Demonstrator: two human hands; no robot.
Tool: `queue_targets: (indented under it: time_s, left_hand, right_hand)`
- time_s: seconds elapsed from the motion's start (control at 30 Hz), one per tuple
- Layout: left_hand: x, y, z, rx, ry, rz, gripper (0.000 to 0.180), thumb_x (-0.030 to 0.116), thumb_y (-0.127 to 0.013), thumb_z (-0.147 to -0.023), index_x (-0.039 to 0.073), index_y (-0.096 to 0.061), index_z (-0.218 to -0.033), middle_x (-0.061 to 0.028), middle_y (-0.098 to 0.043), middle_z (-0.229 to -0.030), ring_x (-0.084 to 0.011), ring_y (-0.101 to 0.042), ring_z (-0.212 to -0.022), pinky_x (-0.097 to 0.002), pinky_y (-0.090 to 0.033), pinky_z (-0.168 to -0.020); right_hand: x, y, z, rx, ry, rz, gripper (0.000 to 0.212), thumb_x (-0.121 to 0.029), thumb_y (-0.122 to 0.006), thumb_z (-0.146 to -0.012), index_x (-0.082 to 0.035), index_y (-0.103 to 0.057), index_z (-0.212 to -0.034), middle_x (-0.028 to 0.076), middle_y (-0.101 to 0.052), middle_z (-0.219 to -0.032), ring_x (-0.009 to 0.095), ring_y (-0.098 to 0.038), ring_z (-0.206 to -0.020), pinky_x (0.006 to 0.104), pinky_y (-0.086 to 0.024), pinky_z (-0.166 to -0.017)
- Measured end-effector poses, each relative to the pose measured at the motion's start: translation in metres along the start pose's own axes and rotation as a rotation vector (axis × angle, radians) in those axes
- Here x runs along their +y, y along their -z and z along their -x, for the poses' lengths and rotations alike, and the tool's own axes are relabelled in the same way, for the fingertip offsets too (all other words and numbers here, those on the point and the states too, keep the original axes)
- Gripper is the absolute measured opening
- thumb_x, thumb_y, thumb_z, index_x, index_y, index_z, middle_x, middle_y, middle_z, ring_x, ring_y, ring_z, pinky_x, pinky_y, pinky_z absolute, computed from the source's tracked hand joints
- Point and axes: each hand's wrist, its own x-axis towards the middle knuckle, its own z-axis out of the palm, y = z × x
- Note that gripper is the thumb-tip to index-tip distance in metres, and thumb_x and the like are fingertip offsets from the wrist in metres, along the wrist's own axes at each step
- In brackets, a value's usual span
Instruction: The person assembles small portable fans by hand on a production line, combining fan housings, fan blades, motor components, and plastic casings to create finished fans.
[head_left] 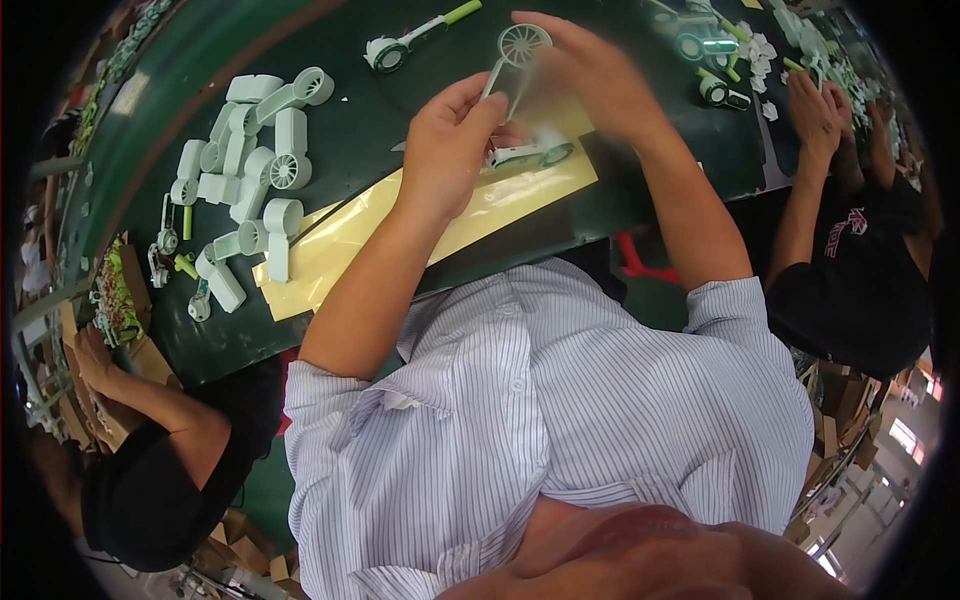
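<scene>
Pink lettering runs across the black shirt [875,265] of a person working off to the right. The surface [360,125] is dark green, smooth and slightly glossy, and cardboard boxes [240,545] stand behind the workers on the floor below. A shiny yellow sheet [440,235] lies slantwise along the near edge. Above it, the left hand [450,145] is curled, thumb pressed over the fingers, gripping a pale green plastic casing [524,45] whose round, spoked end points up. The right hand [605,85] is blurred, reaching over by that round end; I can't tell how far its fingers close or whether they touch. Just beneath the hands, a white-and-green part [535,153] lies over the sheet. To the left, matching shells [245,125] sit heaped, boxy bodies with ringed ends, and a fan unit [388,53] with a lime stick lies farther back.
</scene>
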Motion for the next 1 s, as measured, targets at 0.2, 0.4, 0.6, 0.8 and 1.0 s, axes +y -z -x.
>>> queue_targets:
  time_s: [0.2, 0.4, 0.6, 0.8, 1.0]
  left_hand:
    - [0.002, 0.002, -0.002, 0.015, -0.036, -0.152, 0.033, 0.015, -0.058, -0.095, -0.004, -0.056, -0.123, -0.0088, -0.066, -0.099, -0.0134, -0.065, -0.075, -0.0251, -0.054, -0.068]
    - [0.0, -0.001, -0.004, 0.04, -0.103, -0.25, 0.03, 0.016, -0.057, -0.096, -0.002, -0.057, -0.119, -0.0083, -0.067, -0.097, -0.0132, -0.066, -0.074, -0.0231, -0.052, -0.065]
    - [0.002, -0.003, -0.003, 0.051, -0.122, -0.299, 0.029, 0.017, -0.059, -0.094, -0.003, -0.059, -0.116, -0.0078, -0.068, -0.092, -0.0112, -0.065, -0.07, -0.0222, -0.05, -0.062]
    - [0.003, 0.0, -0.009, 0.058, -0.042, -0.183, 0.03, 0.015, -0.059, -0.093, -0.003, -0.061, -0.117, -0.0084, -0.068, -0.096, -0.0126, -0.066, -0.071, -0.0232, -0.053, -0.066]
    - [-0.001, -0.002, -0.01, 0.05, -0.046, -0.144, 0.033, 0.015, -0.057, -0.095, -0.004, -0.058, -0.122, -0.0069, -0.067, -0.097, -0.0146, -0.067, -0.078, -0.0243, -0.056, -0.067]
  right_hand:
    - [0.006, -0.004, -0.008, -0.002, 0.053, 0.046, 0.041, -0.017, -0.056, -0.097, -0.01, -0.051, -0.137, 0.004, -0.064, -0.104, 0.01, -0.062, -0.085, 0.025, -0.053, -0.073]
    - [0.008, -0.003, -0.007, -0.014, 0.106, 0.015, 0.041, -0.017, -0.056, -0.096, -0.01, -0.051, -0.136, 0.002, -0.064, -0.1, 0.009, -0.058, -0.08, 0.0243, -0.051, -0.072]
    - [0.008, -0.001, -0.008, -0.01, 0.062, -0.01, 0.04, -0.015, -0.052, -0.097, -0.008, -0.051, -0.136, 0.003, -0.061, -0.111, 0.01, -0.057, -0.094, 0.025, -0.047, -0.083]
    - [0.012, -0.008, -0.012, 0.021, 0.05, -0.042, 0.04, -0.018, -0.056, -0.097, -0.007, -0.051, -0.135, 0.002, -0.063, -0.099, 0.009, -0.058, -0.081, 0.0243, -0.05, -0.071]
    - [0.012, -0.01, -0.013, 0.034, 0.034, -0.039, 0.041, -0.02, -0.056, -0.097, -0.007, -0.051, -0.136, 0.002, -0.063, -0.099, 0.009, -0.06, -0.08, 0.0248, -0.05, -0.071]
